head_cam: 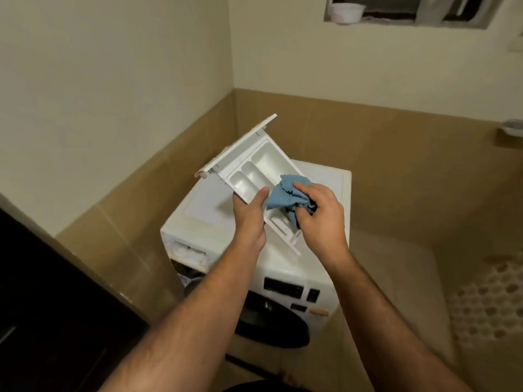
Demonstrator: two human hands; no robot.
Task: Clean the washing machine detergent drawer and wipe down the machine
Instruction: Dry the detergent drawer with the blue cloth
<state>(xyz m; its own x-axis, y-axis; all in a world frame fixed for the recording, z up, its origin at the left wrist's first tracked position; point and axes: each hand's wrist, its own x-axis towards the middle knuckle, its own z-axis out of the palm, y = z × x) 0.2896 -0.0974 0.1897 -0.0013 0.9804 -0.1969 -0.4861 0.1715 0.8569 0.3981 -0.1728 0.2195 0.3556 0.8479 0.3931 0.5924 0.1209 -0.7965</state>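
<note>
The white detergent drawer (249,165) is out of the machine and held tilted in the air above the white washing machine (317,267). My left hand (250,219) grips the drawer's near side, thumb on its rim. My right hand (319,216) holds a bunched blue cloth (283,195) pressed into the drawer's right compartments. The drawer's front panel points up and to the left. The empty drawer slot (188,251) shows at the machine's top left corner, with residue inside. The dark round door (271,321) is below.
The machine stands in a corner of tan-tiled walls (169,176). A dark cabinet (56,306) is at the left. A mosaic floor (492,301) lies to the right. A small dish (512,127) sits on a wall ledge, and a white bowl (346,12) sits in the window niche.
</note>
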